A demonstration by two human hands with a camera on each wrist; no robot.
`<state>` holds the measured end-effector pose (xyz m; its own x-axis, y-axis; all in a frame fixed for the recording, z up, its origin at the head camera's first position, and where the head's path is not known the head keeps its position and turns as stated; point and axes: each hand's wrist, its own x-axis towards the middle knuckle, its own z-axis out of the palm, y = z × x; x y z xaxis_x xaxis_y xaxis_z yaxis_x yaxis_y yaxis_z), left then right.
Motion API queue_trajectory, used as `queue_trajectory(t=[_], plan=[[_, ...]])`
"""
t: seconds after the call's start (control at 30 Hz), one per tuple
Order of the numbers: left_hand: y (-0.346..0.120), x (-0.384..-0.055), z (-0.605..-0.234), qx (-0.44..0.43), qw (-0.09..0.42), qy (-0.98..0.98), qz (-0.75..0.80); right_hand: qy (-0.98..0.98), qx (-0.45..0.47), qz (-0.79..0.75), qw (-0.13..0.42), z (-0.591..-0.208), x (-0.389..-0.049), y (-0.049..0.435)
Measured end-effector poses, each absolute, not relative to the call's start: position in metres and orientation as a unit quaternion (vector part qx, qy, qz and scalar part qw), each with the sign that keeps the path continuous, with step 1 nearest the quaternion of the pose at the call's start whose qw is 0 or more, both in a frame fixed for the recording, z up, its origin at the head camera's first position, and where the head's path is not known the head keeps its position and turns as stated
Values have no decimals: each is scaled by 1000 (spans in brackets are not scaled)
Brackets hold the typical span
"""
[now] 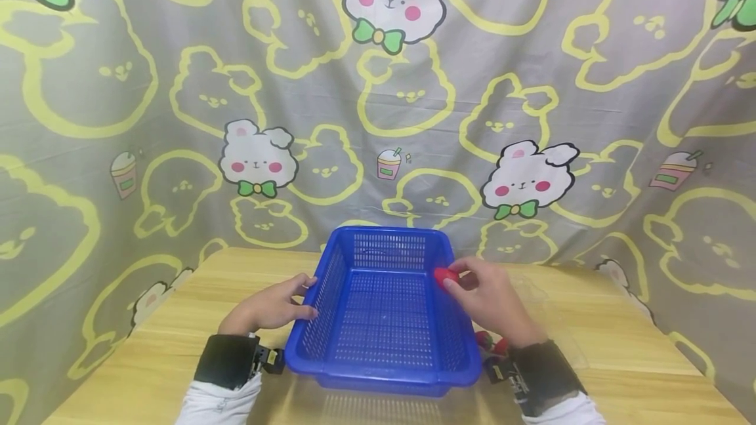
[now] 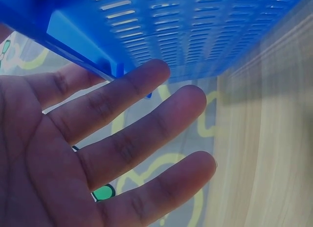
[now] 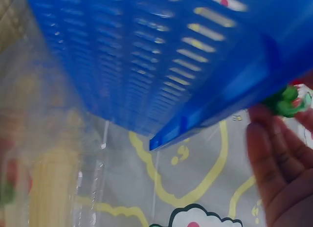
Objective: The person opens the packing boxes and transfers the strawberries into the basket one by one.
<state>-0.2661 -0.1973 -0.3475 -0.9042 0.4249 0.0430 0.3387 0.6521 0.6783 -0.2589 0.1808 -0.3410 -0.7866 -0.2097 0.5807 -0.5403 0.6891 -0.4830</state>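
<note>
A blue plastic basket (image 1: 384, 320) with slotted walls stands on the table, its inside bare. My left hand (image 1: 277, 302) rests at its left rim. In the left wrist view the left fingers (image 2: 161, 117) spread out fairly straight below the rim, beside the outer wall. At the right rim, my right hand (image 1: 490, 297) pinches a red strawberry (image 1: 444, 277) between thumb and fingertips, just over the basket's edge. Its green leafy top (image 3: 284, 102) shows in the right wrist view, partly hidden by the rim and fingers.
More red strawberries (image 1: 491, 342) lie right of the basket, partly hidden by it and my right wrist. Clear plastic (image 3: 93, 188) stands beside the basket in the right wrist view. A patterned curtain (image 1: 413, 103) hangs behind the wooden table (image 1: 638, 359).
</note>
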Motion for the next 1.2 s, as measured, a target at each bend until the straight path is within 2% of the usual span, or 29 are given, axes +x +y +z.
queue_trajectory(t=[0.13, 0.23, 0.47, 0.73, 0.83, 1.03, 1.2], plan=[[-197, -266, -348, 213, 61, 905, 364, -860, 266, 310, 306, -346, -261, 180], [-196, -266, -348, 211, 60, 906, 363, -848, 295, 298, 325, -349, -263, 179], [-195, -266, -349, 203, 58, 909, 359, -844, 324, 299, 305, -354, -262, 172], [-195, -268, -349, 202, 57, 908, 364, -841, 334, 292, 309, -365, -264, 160], [-196, -269, -350, 206, 57, 907, 362, -852, 327, 291, 286, -366, -263, 155], [-197, -269, -350, 198, 56, 909, 363, -896, 274, 297, 183, -365, -260, 151], [-197, -269, -349, 195, 59, 910, 361, -896, 275, 304, 171, -366, -261, 150]])
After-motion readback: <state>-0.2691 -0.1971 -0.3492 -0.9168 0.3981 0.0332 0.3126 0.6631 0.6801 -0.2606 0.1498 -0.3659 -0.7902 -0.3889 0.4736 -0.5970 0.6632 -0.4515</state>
